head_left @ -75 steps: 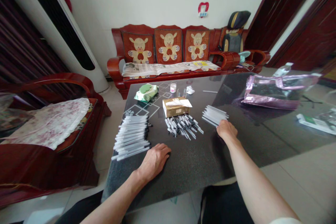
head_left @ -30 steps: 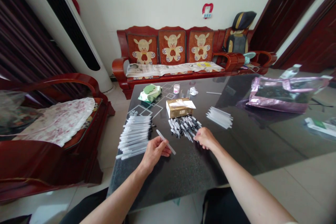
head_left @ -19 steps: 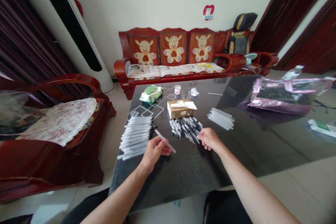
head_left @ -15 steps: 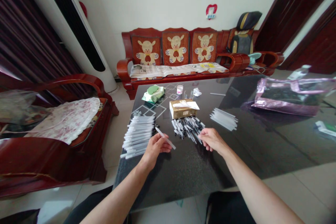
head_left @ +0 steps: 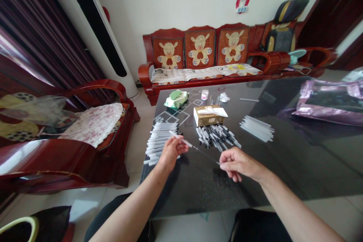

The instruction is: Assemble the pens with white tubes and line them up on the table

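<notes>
My left hand is closed on a whitish pen barrel, tilted with its lower end toward the right. Pinched in my right hand is a thin pen refill, whose far tip is at or very near the barrel's lower end; I cannot tell whether it is inside. Just beyond my right hand lies a loose heap of black-and-white pen parts. Beside my left hand, white pens with dark ends are stacked in a row. A bundle of translucent pen barrels lies farther right.
Behind the heap stands a tissue box. Green wipes, a small cup, crumpled tissue and one stray tube lie farther back. A purple-edged clear bag rests on the dark table at right.
My right hand has left the heap with a refill and drawn it nearer me, lined up with the barrel in my left hand. The camera view has turned slightly left.
</notes>
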### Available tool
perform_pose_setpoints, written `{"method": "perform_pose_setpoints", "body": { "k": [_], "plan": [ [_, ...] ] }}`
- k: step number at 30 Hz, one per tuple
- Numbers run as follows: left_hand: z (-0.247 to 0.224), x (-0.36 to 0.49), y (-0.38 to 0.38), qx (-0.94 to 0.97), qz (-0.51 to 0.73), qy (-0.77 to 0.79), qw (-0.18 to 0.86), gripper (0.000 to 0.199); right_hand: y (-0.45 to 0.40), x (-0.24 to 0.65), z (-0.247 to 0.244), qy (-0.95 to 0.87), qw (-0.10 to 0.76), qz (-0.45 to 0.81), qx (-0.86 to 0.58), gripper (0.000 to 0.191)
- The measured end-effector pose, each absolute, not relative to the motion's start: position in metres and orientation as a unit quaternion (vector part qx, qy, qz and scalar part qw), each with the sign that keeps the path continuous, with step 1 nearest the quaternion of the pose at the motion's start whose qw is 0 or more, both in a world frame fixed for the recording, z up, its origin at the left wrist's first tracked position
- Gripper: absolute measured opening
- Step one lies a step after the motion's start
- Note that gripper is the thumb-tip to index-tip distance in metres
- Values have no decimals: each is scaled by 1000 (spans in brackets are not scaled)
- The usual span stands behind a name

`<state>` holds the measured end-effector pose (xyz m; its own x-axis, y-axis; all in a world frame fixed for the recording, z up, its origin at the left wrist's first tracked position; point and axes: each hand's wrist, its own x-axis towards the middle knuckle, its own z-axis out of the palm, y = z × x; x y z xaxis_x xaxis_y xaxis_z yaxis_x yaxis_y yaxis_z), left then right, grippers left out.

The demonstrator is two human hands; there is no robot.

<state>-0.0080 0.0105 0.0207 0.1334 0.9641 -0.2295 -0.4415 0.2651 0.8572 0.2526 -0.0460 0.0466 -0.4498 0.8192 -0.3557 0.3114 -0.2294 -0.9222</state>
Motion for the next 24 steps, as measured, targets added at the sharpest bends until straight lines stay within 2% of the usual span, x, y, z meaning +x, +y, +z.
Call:
{"method": "perform_pose_setpoints", "body": {
  "k": [24],
  "plan": [
    [22,-1,0,356,484,393,697,26,-39,240,40,-607,232,573,-499,27]
  ]
}}
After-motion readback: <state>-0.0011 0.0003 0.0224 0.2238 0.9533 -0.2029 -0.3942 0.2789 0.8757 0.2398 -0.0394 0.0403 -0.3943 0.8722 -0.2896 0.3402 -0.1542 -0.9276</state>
